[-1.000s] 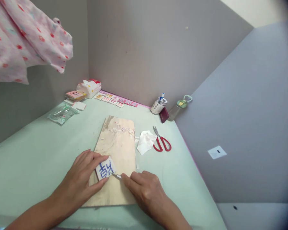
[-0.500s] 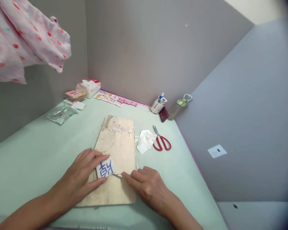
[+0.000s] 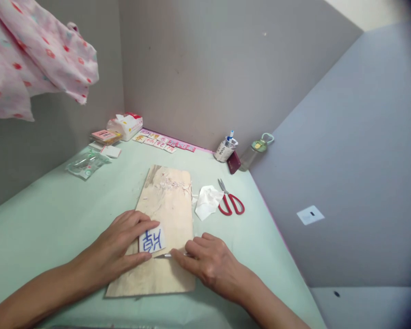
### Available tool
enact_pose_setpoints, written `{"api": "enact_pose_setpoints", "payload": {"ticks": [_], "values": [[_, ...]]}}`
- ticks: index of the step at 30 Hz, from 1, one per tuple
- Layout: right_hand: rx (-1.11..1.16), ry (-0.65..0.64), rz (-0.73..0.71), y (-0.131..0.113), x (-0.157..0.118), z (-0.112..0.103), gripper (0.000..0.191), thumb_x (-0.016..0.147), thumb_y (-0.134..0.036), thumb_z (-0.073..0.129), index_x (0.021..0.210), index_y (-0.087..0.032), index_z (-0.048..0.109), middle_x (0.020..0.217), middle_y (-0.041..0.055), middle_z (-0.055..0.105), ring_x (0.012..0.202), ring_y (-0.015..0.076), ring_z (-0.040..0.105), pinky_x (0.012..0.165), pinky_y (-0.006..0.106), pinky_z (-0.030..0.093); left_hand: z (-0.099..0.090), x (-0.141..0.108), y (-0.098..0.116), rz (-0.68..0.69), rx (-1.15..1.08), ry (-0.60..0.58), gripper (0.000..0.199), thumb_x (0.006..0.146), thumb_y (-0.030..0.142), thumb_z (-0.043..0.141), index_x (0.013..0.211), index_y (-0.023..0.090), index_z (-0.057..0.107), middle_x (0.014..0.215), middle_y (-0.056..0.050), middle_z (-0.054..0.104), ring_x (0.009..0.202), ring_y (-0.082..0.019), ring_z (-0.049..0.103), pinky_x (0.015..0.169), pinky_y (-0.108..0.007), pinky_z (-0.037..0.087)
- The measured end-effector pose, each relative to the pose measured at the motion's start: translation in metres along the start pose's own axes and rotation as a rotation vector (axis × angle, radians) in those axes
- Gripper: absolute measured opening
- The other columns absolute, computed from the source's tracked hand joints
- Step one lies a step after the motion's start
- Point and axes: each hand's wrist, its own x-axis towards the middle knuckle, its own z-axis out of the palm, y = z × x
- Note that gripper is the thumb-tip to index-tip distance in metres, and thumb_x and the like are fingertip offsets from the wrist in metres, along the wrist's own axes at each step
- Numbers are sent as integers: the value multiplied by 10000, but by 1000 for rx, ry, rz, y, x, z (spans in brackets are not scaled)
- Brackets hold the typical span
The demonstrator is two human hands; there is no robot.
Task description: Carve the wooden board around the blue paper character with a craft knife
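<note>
A white square block (image 3: 152, 240) with blue character strokes lies on a wooden board (image 3: 169, 210). My left hand (image 3: 128, 240) grips it between thumb and fingers from the left side. My right hand (image 3: 200, 258) is closed around a slim carving knife (image 3: 167, 256), its handle mostly hidden by the fingers. The blade points left along the block's near edge, close to my left thumb; whether it touches the block I cannot tell. Pale shavings (image 3: 173, 183) are scattered over the far part of the board.
Right of the board lie a crumpled tissue (image 3: 208, 202) and red-handled scissors (image 3: 231, 198). Farther back stand a pen cup (image 3: 225, 151) and a bottle (image 3: 256, 151). Small lettered tiles (image 3: 160, 142), a tissue pack (image 3: 125, 125) and a plastic bag (image 3: 88, 164) sit at back left.
The knife has moved slightly toward me and left, from the block's right corner to its near edge. The block has turned a little under my left hand.
</note>
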Motion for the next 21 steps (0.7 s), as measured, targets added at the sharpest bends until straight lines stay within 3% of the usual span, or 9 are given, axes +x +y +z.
{"api": "enact_pose_setpoints", "payload": {"ticks": [4,10,13,18,21], "values": [[22,96,126,-6,-9,8,418,1209,-117,324,1163,-161,738,758,6,641,604,180,490,586,333,357,1,-2,-4,-7,7,17,467,1044,442,679,1504,395,612,1379,-22,712,1304,-302,636,1133,-424,519],[155,140,347,-24,-24,19,288,1174,-141,417,1273,-171,686,818,26,668,659,199,585,612,319,420,-1,-7,-8,-17,37,45,486,1050,473,661,1523,385,591,1462,-16,731,1380,-343,618,1206,-518,491],[193,164,377,-32,-25,22,277,1186,-170,424,1332,-189,658,849,26,680,681,199,610,623,315,427,-5,-7,-5,-9,45,44,459,1075,465,636,1527,405,584,1463,5,737,1371,-322,639,1253,-529,450],[196,133,421,-40,-24,24,304,1214,-238,387,1284,-221,683,844,26,673,661,200,603,622,317,421,-7,-7,4,-9,58,41,470,1083,511,660,1534,412,566,1482,17,714,1394,-301,608,1183,-443,502],[156,134,416,-44,-23,26,307,1207,-234,392,1255,-223,696,831,28,672,642,204,586,609,328,392,-1,-7,4,-3,63,63,450,1094,513,640,1521,386,574,1425,-5,721,1359,-310,613,1269,-502,399]]}}
